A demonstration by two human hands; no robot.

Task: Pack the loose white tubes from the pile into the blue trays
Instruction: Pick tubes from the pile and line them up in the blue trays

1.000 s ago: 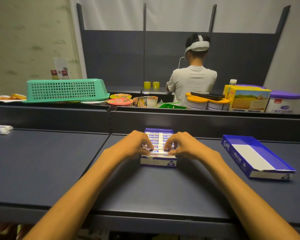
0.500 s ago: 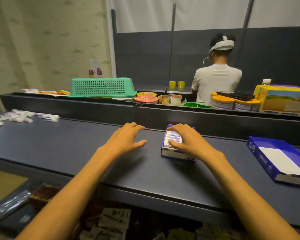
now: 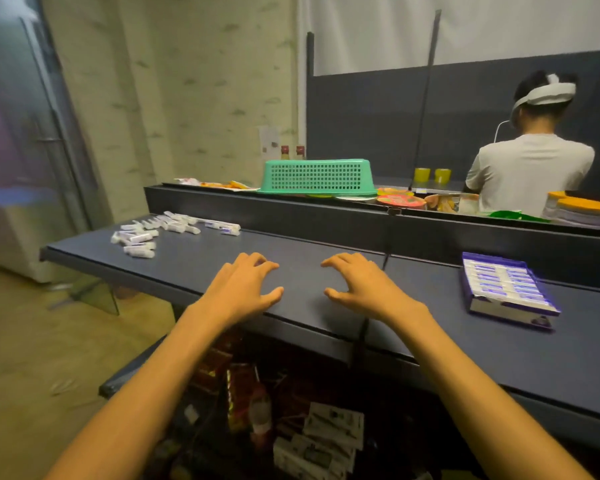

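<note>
A pile of loose white tubes (image 3: 160, 230) lies at the far left end of the dark table (image 3: 499, 348). A blue tray (image 3: 506, 292) packed with rows of white tubes sits on the table at the right. My left hand (image 3: 243, 289) and my right hand (image 3: 361, 289) hover side by side over the bare table between the pile and the tray. Both have loosely spread fingers and hold nothing.
Behind the table runs a raised dark ledge (image 3: 291, 206) with an upturned green basket (image 3: 317, 176), food cups and tins. A person in a white shirt (image 3: 530, 168) stands behind it, back turned. Boxes and bottles fill the shelf (image 3: 291, 410) under the table.
My view has swung left, bringing the tube pile into sight. Both hands have left the filled tray, which now lies to my right; the empty tray has dropped out of view.
</note>
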